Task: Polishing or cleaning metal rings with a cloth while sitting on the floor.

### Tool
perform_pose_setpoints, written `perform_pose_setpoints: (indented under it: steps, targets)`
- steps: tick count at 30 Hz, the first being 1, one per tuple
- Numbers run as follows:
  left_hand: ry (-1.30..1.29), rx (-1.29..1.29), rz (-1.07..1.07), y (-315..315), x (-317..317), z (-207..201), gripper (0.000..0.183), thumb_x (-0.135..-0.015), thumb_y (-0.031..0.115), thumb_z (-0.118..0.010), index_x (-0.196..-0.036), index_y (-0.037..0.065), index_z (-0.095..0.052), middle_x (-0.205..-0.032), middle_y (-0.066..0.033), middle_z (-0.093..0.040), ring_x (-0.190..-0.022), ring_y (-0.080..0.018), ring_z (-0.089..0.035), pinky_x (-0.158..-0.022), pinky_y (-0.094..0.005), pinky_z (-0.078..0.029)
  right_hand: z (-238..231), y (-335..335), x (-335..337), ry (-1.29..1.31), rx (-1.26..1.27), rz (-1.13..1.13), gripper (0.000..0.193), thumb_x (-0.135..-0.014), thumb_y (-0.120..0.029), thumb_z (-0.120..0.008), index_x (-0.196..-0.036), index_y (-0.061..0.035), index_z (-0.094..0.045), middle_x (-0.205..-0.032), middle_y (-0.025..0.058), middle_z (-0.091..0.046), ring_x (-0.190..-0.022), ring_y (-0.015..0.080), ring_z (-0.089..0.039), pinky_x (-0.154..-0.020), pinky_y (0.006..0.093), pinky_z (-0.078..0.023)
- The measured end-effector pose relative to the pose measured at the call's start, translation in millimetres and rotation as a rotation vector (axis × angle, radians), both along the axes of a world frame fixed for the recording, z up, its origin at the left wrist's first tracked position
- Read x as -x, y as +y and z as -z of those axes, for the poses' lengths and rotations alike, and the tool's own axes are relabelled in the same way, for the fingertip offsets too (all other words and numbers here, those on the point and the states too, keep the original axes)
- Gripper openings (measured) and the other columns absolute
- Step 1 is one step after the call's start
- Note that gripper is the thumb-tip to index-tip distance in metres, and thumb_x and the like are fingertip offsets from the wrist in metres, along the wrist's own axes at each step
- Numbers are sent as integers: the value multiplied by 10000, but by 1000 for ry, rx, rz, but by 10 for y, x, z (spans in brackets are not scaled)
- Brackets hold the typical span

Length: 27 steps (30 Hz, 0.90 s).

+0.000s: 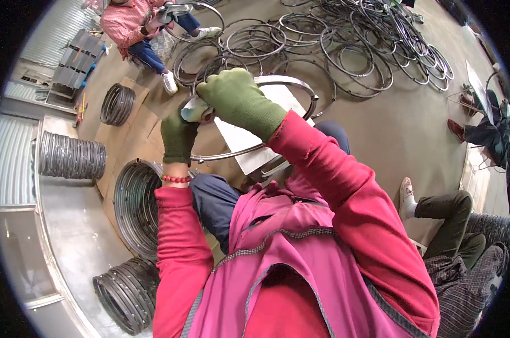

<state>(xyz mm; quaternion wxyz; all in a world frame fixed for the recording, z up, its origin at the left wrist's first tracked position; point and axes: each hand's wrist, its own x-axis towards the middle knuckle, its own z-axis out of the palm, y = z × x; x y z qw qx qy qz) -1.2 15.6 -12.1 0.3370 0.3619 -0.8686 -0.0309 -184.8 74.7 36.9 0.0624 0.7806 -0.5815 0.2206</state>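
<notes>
A large metal ring [313,93] is held up in front of me, tilted over a white board [246,160] near my knees. My left hand [179,138], in a green knitted glove, is closed at the ring's left side. Closed at its far left part is my right hand [238,101], gloved the same way, its fingers curled and partly hidden. Between the two hands shows a small pale blue-grey piece [195,110]; whether it is cloth or a worn glove tip is unclear.
Many loose rings [356,50] lie heaped across the far floor. At left are ring stacks, one upright bundle [136,208], another [71,156] by the wall. A co-worker [131,28] handles a ring at far left; another person's legs [449,219] are at right.
</notes>
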Motion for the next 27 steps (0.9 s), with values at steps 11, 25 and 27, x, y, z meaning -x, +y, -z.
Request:
perform_pose_setpoints:
  steps: [11,25,27]
  targets:
    - [340,-424,-47,-7,-349,130,251,-738,7,-572,-978,4,-645,-733,19,-605,-630,-51,-530,-556,-217,-439,1101,277,1256,-847,-81,-50,491,-584,-206,-746,-1018,-46,-582,-925,147,-636,-848,299,-624,-721,337,-487]
    - [-4,88,174,306,-218,87,217,-769,149,-636,-921,0,-594,-899,-142,-625,-779,-275,-609,-624,-318,-465,170,214,-572,37,54,-96,105,-696,-254,-607,-647,-183,-666,-679,19,-645,-650,181,-625,-518,322,-414]
    - [633,-440,130,477,-212,203,167,-792,82,-611,-940,6,-594,-873,-74,-634,-762,-196,-604,-654,-301,-473,291,179,-832,-15,-101,-70,114,-672,-250,-615,-676,-155,-679,-692,31,-651,-641,185,-620,-520,339,-414]
